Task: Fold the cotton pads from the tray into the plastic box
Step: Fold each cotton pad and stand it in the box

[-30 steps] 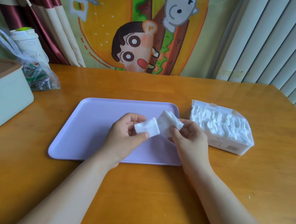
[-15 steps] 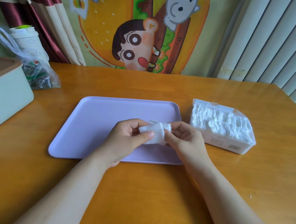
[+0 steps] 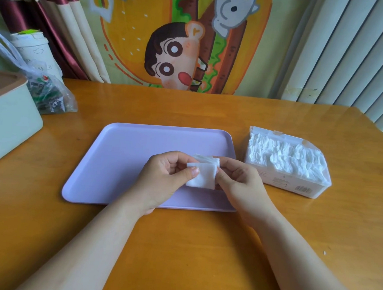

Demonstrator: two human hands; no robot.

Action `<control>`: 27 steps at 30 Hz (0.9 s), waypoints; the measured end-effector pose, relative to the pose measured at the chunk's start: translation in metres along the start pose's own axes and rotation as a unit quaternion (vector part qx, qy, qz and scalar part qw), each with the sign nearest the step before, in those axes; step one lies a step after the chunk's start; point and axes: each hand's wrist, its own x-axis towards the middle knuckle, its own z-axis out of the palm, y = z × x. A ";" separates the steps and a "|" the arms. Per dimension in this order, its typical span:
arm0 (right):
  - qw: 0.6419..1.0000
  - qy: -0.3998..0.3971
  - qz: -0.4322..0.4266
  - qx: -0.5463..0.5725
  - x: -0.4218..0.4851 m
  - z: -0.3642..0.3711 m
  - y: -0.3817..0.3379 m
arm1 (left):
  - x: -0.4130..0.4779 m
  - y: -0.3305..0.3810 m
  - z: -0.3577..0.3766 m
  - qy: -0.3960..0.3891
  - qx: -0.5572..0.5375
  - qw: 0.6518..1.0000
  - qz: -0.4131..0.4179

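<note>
Fingers (image 3: pixel 191 172) of the left hand (image 3: pixel 161 179) pinch the folded cotton pad (image 3: pixel 203 178) at its left edge; the right hand (image 3: pixel 239 183) pinches its right edge. A loosened pinch could let the fold spring open. Below the fingers, the tray (image 3: pixel 130 145) shows no loose pads; right of them, the plastic box (image 3: pixel 295 188) is packed with pads.

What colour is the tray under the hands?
The tray is plain pale lilac, with no pattern; the head view, the only one, shows it clearly.
</note>
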 end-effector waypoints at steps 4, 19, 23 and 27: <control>1.000 -0.006 -0.004 -0.005 0.000 0.001 0.002 | 0.001 -0.001 -0.002 0.013 0.004 1.000 0.001; 0.999 0.004 0.017 0.037 0.002 0.000 0.001 | -0.002 -0.001 0.005 0.077 0.109 0.990 0.033; 0.999 0.030 0.020 0.038 0.003 0.001 0.001 | -0.004 -0.001 0.007 0.076 0.129 0.987 0.051; 0.997 0.055 0.024 0.050 0.006 -0.001 0.004 | -0.007 0.000 0.010 0.062 0.136 0.983 0.104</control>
